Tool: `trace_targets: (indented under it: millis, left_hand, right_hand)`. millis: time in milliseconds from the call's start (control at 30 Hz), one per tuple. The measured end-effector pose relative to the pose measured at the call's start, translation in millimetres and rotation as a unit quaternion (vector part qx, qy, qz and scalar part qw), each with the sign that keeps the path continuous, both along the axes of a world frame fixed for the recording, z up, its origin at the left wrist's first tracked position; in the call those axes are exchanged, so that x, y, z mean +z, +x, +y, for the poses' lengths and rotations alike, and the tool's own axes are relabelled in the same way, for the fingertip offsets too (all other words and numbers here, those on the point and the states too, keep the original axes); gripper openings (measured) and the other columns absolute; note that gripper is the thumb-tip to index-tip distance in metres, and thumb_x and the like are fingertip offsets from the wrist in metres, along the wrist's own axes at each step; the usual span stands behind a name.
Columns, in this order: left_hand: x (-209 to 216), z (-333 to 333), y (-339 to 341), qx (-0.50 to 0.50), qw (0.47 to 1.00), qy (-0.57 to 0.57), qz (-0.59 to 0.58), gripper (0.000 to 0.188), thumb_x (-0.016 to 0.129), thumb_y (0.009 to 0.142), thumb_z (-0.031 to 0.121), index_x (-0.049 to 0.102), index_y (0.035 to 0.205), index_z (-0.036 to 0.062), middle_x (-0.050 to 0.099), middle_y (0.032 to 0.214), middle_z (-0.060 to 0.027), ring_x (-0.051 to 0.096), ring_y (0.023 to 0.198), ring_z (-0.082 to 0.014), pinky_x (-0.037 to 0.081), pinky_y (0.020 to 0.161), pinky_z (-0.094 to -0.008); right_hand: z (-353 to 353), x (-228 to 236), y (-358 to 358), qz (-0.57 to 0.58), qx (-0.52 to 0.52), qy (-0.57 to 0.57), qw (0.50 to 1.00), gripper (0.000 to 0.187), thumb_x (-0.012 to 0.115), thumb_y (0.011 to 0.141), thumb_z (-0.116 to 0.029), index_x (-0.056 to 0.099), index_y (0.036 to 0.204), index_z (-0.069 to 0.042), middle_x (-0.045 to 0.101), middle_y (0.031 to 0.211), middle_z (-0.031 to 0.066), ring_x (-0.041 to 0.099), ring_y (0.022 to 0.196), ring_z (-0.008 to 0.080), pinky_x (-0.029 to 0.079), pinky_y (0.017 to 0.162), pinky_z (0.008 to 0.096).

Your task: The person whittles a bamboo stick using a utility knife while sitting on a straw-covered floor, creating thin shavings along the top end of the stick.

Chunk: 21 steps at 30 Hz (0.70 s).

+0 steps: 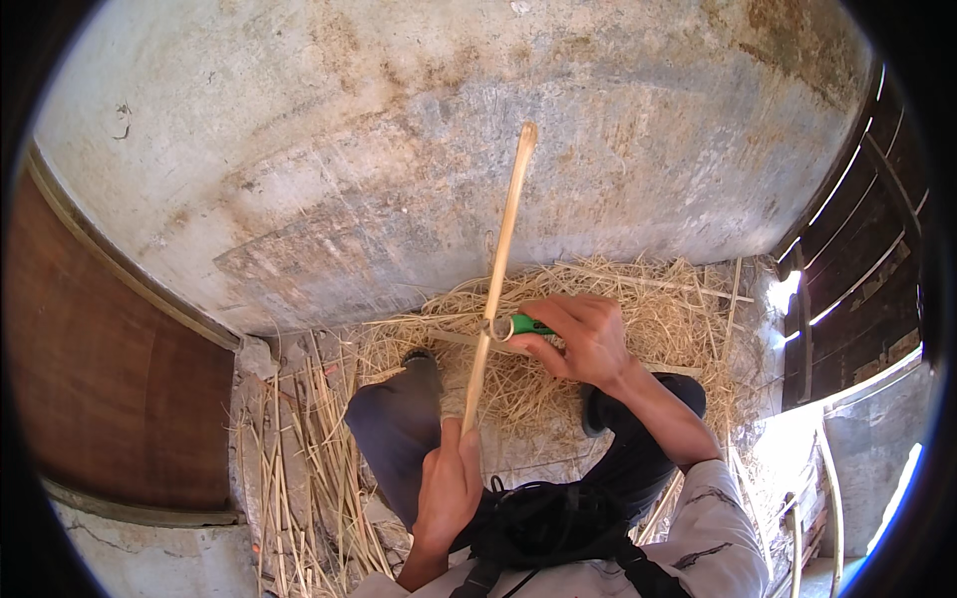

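Note:
My left hand point(448, 486) is closed round the lower end of a long, pale wooden stick point(509, 224), which looks like split bamboo. The stick slants up and away in front of me, its far end standing out against the wall. In my right hand point(586, 337) is a green-handled tool point(528, 325), gripped with thumb and fingers. Its greyish end touches or nearly touches the stick about midway along. The working edge is too small to make out, so I cannot tell its kind.
Curly pale shavings point(658, 294) heap on the floor by the wall point(419, 179), round my feet. Several thin strips point(314, 468) lie at the left. A brown door panel point(120, 369) stands left; dark slatted boards point(857, 249) stand right. A black bag point(543, 518) rests at my waist.

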<state>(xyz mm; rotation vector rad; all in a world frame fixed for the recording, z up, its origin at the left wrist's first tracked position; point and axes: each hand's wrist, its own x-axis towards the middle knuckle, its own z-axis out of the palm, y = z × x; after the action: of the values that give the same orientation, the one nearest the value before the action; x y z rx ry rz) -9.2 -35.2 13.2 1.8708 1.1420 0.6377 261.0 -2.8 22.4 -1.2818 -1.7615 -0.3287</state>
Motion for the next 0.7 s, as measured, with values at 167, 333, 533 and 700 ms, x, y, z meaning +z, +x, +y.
trace_targets:
  millis: [167, 333, 533, 700]
  left_hand:
    - [4.0, -4.4, -2.4, -0.016, 0.999, -0.037, -0.002, 0.02, 0.047, 0.116, 0.018, 0.049, 0.114, -0.002, 0.058, 0.073, -0.0317, 0.062, 0.074, -0.0571, 0.046, 0.063, -0.0549]
    - [-3.7, -8.1, -5.1, -0.01, 1.0, -0.019, 0.002, 0.03, 0.039, 0.118, 0.024, 0.053, 0.107, 0.0001, 0.056, 0.068, -0.0163, 0.062, 0.06, -0.0358, 0.047, 0.06, -0.0454]
    - [-9.9, -15.9, -8.8, -0.02, 0.999, -0.039, 0.013, 0.028, 0.041, 0.118, 0.023, 0.052, 0.106, 0.0001, 0.056, 0.067, -0.0169, 0.063, 0.06, -0.0367, 0.047, 0.061, -0.0467]
    - [-18.7, -22.5, -14.4, -0.035, 0.997, -0.073, 0.022, 0.021, 0.048, 0.116, 0.019, 0.05, 0.121, -0.0015, 0.061, 0.075, -0.0324, 0.064, 0.076, -0.0572, 0.046, 0.062, -0.0573]
  right_hand:
    - [3.6, -2.6, 7.0, 0.001, -0.015, 0.0, 1.0, 0.032, 0.088, 0.09, -0.036, 0.078, 0.105, -0.01, 0.078, 0.088, 0.0045, 0.073, 0.067, 0.0253, 0.055, 0.058, 0.037]
    - [6.4, -0.2, 8.6, 0.003, -0.009, 0.022, 1.0, 0.033, 0.088, 0.091, -0.036, 0.078, 0.105, -0.007, 0.079, 0.089, 0.0062, 0.074, 0.068, 0.0259, 0.056, 0.059, 0.037]
    - [14.0, 12.4, 23.1, 0.071, -0.06, -0.035, 0.995, 0.031, 0.085, 0.094, -0.036, 0.08, 0.101, -0.006, 0.077, 0.082, 0.0075, 0.072, 0.063, 0.0246, 0.054, 0.056, 0.0344]
    - [33.6, -1.1, 59.7, 0.098, -0.111, -0.03, 0.988, 0.03, 0.08, 0.1, -0.037, 0.081, 0.102, -0.007, 0.073, 0.074, 0.0072, 0.066, 0.055, 0.0202, 0.049, 0.052, 0.0323]
